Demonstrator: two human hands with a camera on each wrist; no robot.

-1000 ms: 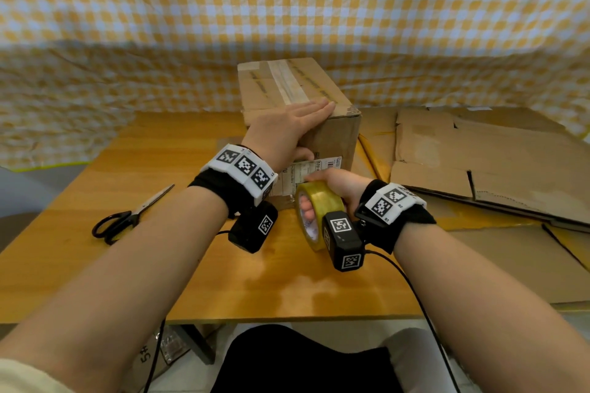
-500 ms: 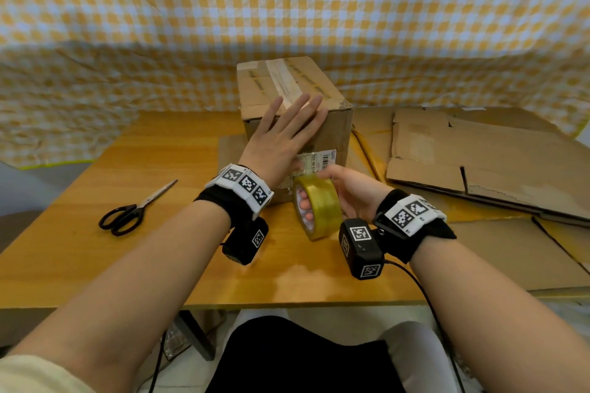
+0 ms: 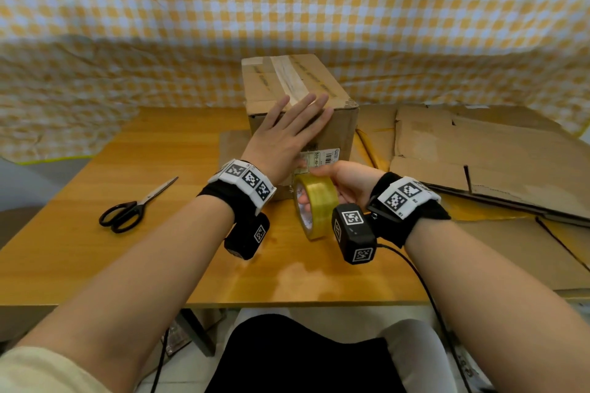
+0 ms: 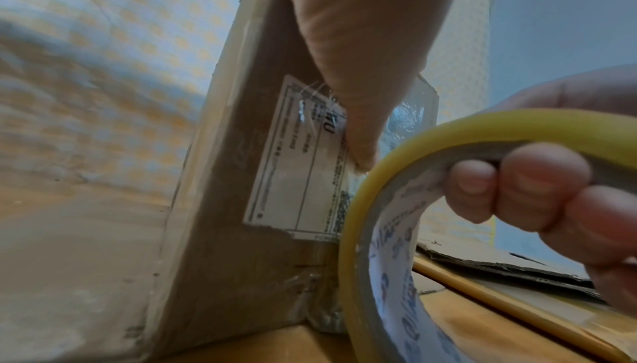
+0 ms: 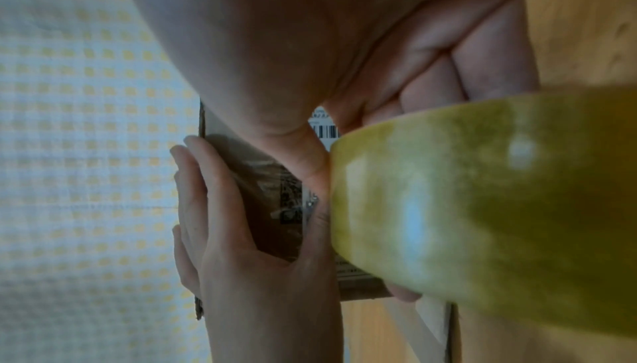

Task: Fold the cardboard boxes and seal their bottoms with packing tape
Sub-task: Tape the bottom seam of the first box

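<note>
Box: a folded cardboard box (image 3: 300, 112) stands near the middle of the wooden table (image 3: 95, 233), a strip of tape running along its top seam, a printed label (image 3: 322, 158) stuck low on its near face.
Left hand: the left hand (image 3: 287, 137) lies flat against the box's near face, fingers straight and spread, their tips reaching the top near edge; in the left wrist view the thumb points down across the label.
Right hand: the right hand (image 3: 346, 182) grips the tape roll (image 3: 316, 206), fingers hooked through its core (seen curled inside the ring from the left wrist camera), thumb over the outer rim.
Tape roll: yellowish packing tape, held on edge just in front of the box's lower near face, beside the left wrist and above the table; whether a free end is stuck to the box, I cannot tell.
Flat cardboard: unfolded boxes (image 3: 479, 163) lie stacked at the right of the table, just beside the standing box.
Scissors: black-handled scissors (image 3: 134, 209) rest on the table to the left, well apart from the box.
Backdrop: yellow-and-white checked cloth (image 3: 287, 9) hangs on the far side.
</note>
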